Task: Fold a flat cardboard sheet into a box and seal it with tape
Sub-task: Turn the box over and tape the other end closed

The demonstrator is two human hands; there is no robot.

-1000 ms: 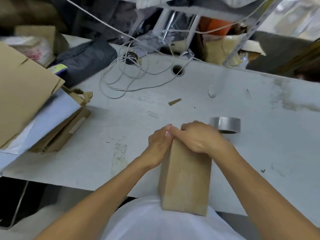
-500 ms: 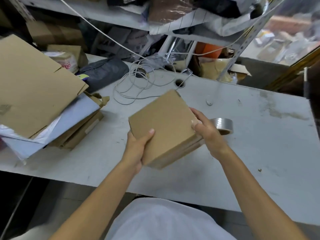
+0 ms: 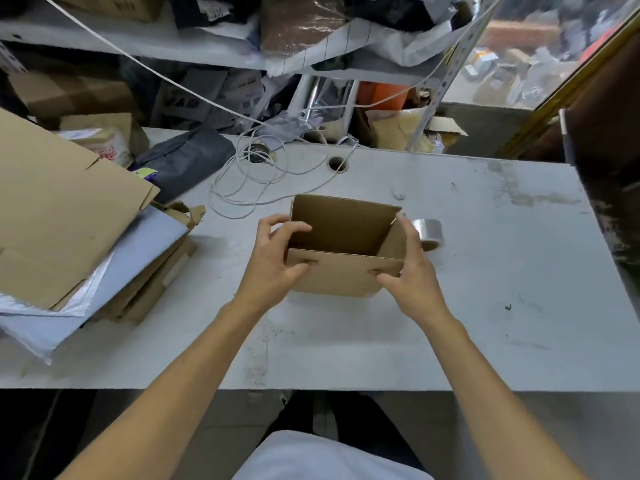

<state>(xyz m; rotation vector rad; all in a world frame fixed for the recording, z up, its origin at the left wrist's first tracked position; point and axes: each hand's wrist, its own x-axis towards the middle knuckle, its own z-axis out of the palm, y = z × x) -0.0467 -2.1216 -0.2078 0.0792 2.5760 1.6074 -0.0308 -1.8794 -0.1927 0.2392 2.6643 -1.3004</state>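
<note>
Sitting upright on the grey table, the open-topped cardboard box is being held between both hands. The left hand is gripping the box's left wall, fingers curling over the rim and thumb pressing on the near face. The right hand is grasping the right wall, fingers lying up along its outer side, thumb on the near face. The tape roll is lying just beyond the right fingertips. A stack of flat cardboard is resting well left of the left hand, and a coiled white cable is lying beyond it.
</note>
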